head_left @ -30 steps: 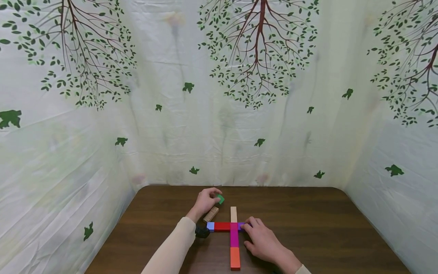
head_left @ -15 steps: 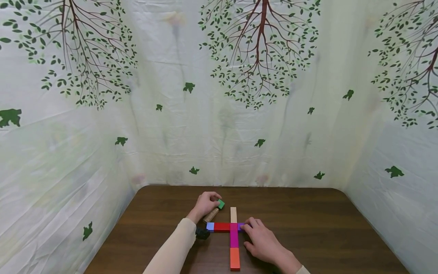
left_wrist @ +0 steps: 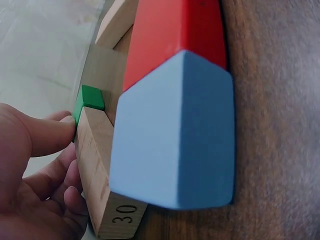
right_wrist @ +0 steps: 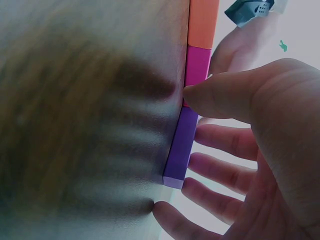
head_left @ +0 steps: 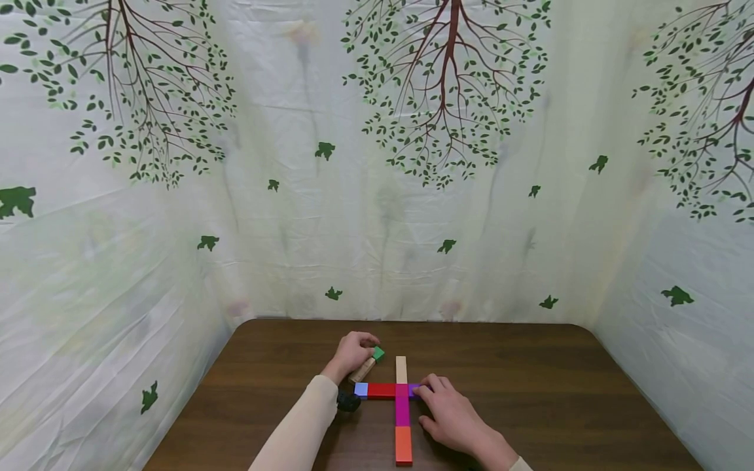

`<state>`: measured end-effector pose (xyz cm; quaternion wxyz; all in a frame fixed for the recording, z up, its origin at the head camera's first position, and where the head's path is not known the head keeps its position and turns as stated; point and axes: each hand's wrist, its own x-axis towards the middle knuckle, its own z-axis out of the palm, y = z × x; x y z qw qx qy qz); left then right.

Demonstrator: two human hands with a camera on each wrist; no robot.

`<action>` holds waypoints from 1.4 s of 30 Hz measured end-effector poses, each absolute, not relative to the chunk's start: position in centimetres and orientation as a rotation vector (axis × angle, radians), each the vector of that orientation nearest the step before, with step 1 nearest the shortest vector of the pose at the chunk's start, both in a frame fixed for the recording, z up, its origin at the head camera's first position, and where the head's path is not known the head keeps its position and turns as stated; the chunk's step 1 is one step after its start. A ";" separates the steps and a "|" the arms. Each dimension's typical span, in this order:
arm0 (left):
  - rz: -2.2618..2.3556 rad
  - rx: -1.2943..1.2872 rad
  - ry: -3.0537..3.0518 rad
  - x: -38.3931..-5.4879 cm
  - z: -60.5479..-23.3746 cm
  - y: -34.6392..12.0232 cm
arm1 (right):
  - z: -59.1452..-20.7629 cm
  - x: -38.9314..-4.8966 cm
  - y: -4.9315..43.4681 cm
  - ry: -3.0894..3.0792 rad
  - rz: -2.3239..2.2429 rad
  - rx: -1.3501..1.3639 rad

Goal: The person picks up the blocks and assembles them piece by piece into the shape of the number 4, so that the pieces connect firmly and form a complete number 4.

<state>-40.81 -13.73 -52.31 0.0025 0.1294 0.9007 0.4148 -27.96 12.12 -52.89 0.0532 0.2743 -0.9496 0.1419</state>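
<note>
My left hand [head_left: 355, 350] pinches a green block [head_left: 379, 354] against the far end of a plain wooden block [head_left: 362, 370]. In the left wrist view, thumb and fingers hold the green block [left_wrist: 92, 97] level with that wooden block [left_wrist: 95, 155], whose near end is marked 30. My right hand [head_left: 452, 415] rests by the purple block [head_left: 414, 390], loosely bent fingers touching it, thumb spread apart. A cross of blocks lies flat: light blue [head_left: 361, 390], red [head_left: 381, 390], magenta [head_left: 402, 405], orange [head_left: 403, 446], purple, and a pale wooden block [head_left: 401, 369] at the top.
The brown wooden table [head_left: 530, 373] reaches back to a white curtain [head_left: 389, 261] printed with trees and leaves, which also hangs on both sides. A dark wrist camera [head_left: 348, 401] on my left wrist sits close to the light blue block.
My left hand has moved slightly toward me, bringing the green block from beyond the plain wooden block down to its far end. My right hand stays in place.
</note>
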 end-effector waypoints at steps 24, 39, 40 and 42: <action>1.253 0.451 2.812 -40.5 -52.8 -14.0 | -53.3 -27.6 12.2 -2.880 0.436 0.839; 1.272 0.465 2.809 -40.4 -52.5 -14.2 | -53.0 -27.9 12.2 -2.896 0.426 0.845; 1.276 0.462 2.808 -40.5 -52.5 -14.3 | -52.9 -28.0 12.2 -2.899 0.422 0.845; 1.295 0.451 2.803 -40.6 -52.3 -14.5 | -52.8 -28.2 12.3 -2.905 0.413 0.840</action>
